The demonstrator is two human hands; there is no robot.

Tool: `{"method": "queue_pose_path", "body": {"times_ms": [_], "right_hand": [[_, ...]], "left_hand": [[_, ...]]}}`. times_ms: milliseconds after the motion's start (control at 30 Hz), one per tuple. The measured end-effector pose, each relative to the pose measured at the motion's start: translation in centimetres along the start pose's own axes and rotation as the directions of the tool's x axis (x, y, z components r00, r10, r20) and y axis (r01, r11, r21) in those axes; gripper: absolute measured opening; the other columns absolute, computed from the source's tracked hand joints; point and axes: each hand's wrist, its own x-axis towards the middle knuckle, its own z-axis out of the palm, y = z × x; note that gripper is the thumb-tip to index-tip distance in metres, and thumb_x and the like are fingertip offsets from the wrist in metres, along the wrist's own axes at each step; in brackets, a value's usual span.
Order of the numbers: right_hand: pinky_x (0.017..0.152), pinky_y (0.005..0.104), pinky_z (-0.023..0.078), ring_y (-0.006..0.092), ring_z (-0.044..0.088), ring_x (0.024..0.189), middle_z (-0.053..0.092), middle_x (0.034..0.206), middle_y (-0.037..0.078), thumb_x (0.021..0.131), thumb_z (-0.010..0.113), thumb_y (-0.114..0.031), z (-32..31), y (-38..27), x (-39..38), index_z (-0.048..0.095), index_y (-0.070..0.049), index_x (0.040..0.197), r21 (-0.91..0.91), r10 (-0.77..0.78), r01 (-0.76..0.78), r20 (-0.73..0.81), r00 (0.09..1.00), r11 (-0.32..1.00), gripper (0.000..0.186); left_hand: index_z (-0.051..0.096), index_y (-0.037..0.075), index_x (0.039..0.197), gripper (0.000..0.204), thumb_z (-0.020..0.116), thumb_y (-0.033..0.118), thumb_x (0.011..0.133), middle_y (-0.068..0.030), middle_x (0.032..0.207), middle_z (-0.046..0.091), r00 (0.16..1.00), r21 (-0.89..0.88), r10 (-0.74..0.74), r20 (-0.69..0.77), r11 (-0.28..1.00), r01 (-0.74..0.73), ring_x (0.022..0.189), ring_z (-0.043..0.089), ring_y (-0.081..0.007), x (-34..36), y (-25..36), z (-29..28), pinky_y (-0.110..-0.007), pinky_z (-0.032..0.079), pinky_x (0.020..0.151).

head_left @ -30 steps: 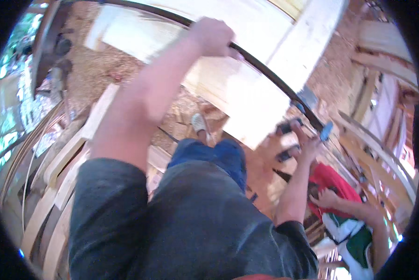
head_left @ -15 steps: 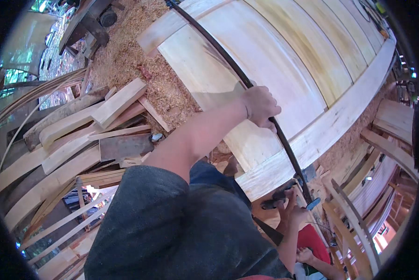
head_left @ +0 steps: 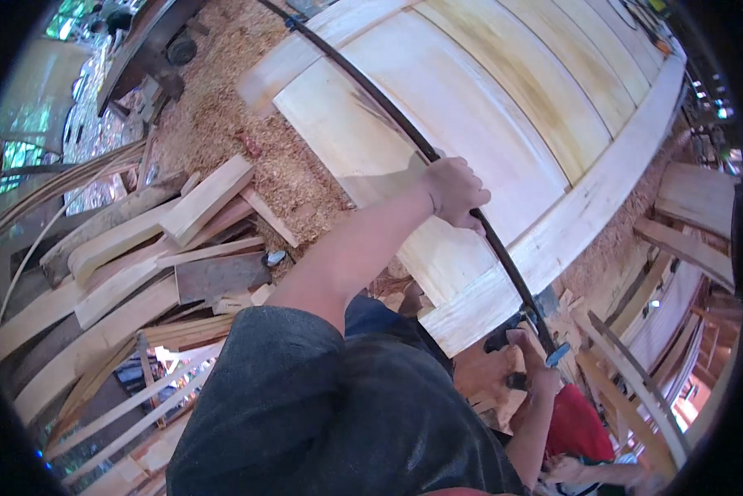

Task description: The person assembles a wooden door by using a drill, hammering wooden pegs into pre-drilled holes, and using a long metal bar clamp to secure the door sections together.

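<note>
left hand [head_left: 456, 192] mid-frame clenched round a long dark curved strip [head_left: 371, 103], pale plank panel [head_left: 504, 91] underneath, right hand [head_left: 530, 374] lower right gripping the strip's end

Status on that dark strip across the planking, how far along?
Done: the pale planked panel looks assembled, with sawdust spread beside it.
In hand: the left hand grips the long dark strip bent across the panel. The right hand is at its lower end by a blue-handled tool, grip unclear.
Left: no fastening shows along the strip. Loose boards lie stacked nearby.
</note>
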Motion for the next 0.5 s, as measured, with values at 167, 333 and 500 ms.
{"method": "queue_pose_path", "body": {"times_ms": [167,333,500], "right_hand": [[0.083,0.0549,0.052,0.0489,0.067,0.095,0.067,0.098,0.036,0.085,0.063,-0.021,0.5,-7.6,-4.8,0.063,0.013,0.105,-0.058,0.144,-0.181,-0.397,0.907,0.982,0.039],[0.08,0.0533,0.054,0.0472,0.068,0.096,0.07,0.101,0.028,0.096,0.06,-0.029,3.5,-4.1,-5.2,0.068,0.002,0.112,-0.005,0.234,-0.294,-0.593,0.77,0.956,0.036],[0.08,0.0479,0.055,0.0389,0.07,0.093,0.073,0.104,0.019,0.095,0.062,-0.023,3.6,-5.5,-4.8,0.07,-0.003,0.112,0.215,0.236,-0.115,-0.718,0.655,0.97,0.027]], "left_hand": [[0.069,0.012,0.087,0.066,0.062,0.077,0.077,-0.0112,0.082,0.072,0.998,0.064,-0.044,0.038,0.997,0.042,0.081,0.071,-0.0321,-0.5,0.4,-1.3,-0.044,0.053,0.079],[0.072,0.012,0.099,0.066,0.066,0.073,0.077,-0.0114,0.102,0.072,0.979,0.046,-0.133,0.155,0.991,0.127,0.102,0.068,-0.0324,1.2,2.8,-2.8,-0.045,0.051,0.091],[0.07,0.01,0.099,0.053,0.077,0.058,0.077,-0.0089,0.1,0.067,0.999,-0.144,-0.039,-0.019,0.989,0.036,0.106,0.064,-0.0295,2.5,7.0,-2.4,-0.042,0.049,0.093]]}}
